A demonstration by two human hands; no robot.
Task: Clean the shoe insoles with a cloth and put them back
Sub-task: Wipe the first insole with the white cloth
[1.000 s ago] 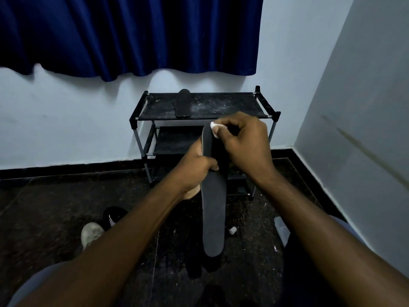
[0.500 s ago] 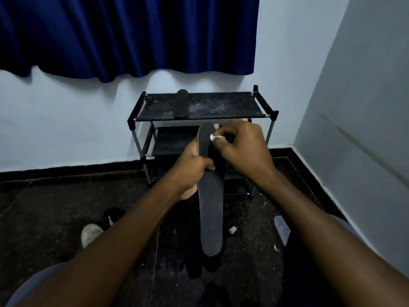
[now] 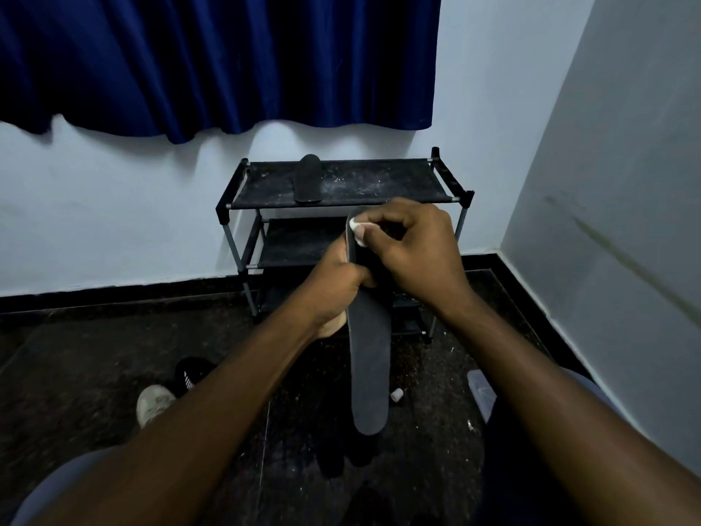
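While gripping a long dark-grey foam insole [image 3: 370, 373] upright above the floor [image 3: 95, 373] in the left hand [image 3: 333, 284], fingers curled round its middle, presses a small white cloth [image 3: 355, 224] against its upper end with the right hand [image 3: 417, 252], fingertips pinching the cloth; second dark insole [image 3: 308, 178] flat atop a black metal shoe rack [image 3: 379, 186] behind.

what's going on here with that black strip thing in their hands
A person is cleaning a shoe insole. The left hand grips it near its upper part and holds it upright over the floor, while the right hand pinches a small white cloth against its top end. A second insole lies on the top shelf of the black shoe rack by the wall, not yet back in a shoe.
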